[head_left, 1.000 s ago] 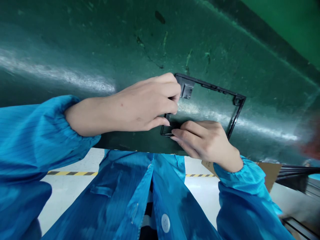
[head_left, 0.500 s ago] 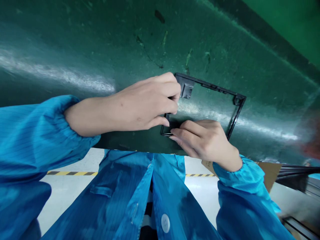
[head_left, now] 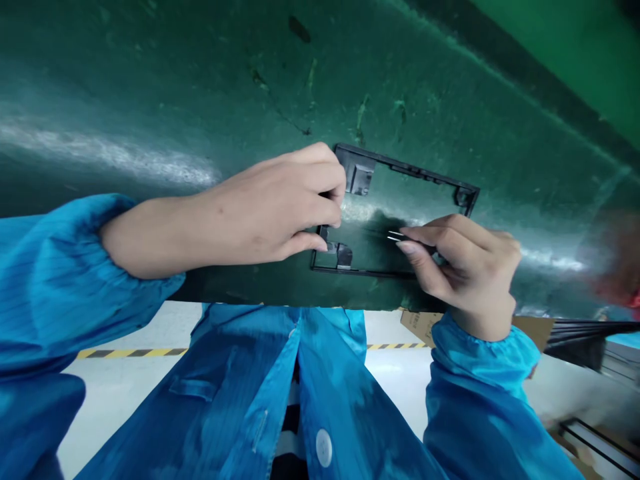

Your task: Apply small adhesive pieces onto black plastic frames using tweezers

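Observation:
A thin black rectangular frame (head_left: pixel 425 173) lies on the green work surface, with a block-like part at its upper left corner and a smaller one at its lower left. My left hand (head_left: pixel 295 207) grips the left side of this frame, its fingers curled over the edge. In my right hand (head_left: pixel 457 260), thumb and fingers pinch a pair of metal tweezers (head_left: pixel 395 235). The two thin tips point left, over the opening of the frame, slightly apart with nothing visible between them. The rest of the tweezers is hidden by the hand.
The green surface (head_left: pixel 200 87) has scuffs and dark marks, and its near edge runs in front of my blue coat. Below the right forearm are a cardboard box (head_left: pixel 420 326) and dark bundled material (head_left: pixel 575 343).
My right hand has moved right and slightly up from the frame's lower left corner, uncovering the small block there and the tweezer tips. My left hand keeps its hold on the frame.

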The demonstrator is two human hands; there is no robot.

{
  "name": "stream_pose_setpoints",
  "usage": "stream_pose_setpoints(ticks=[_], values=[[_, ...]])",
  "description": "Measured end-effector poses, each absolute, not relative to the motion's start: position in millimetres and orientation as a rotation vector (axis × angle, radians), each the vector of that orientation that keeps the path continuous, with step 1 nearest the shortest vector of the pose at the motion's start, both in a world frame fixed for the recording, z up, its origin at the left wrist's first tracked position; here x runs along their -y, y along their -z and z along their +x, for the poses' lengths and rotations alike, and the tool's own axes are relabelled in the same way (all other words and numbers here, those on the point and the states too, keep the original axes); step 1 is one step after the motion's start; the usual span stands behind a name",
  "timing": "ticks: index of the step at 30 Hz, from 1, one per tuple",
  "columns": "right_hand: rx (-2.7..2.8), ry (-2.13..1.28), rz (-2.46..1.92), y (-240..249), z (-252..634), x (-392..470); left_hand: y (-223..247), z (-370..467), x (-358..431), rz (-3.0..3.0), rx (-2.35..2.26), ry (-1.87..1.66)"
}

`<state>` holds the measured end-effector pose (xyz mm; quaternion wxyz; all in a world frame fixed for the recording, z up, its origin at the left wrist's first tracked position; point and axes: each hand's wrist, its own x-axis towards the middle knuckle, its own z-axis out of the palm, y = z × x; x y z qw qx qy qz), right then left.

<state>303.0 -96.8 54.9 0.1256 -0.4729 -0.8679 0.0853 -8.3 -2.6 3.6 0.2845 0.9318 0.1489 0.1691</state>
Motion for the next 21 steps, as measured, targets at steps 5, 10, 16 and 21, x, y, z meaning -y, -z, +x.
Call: stream_pose_setpoints(ticks=[5, 10, 16, 21], values=[[2.433, -0.277, -1.452, -53.7, 314.4, 99.6, -2.2, -11.8, 1.6, 2.463, -0.400, -0.432], [2.402, -0.271, -1.465, -43.0, 320.1, 102.7, -1.1, -13.9, 1.9, 2.424, -0.437, -0.419], [2.361, -0.310, -1.488, -37.7, 322.3, 110.0, -2.9, -17.7, 1.7, 2.507, -0.419, -0.425], [2.350, -0.315, -1.506, -36.2, 324.3, 114.2, -1.2, -21.1, 1.4, 2.511, -0.435, -0.472]])
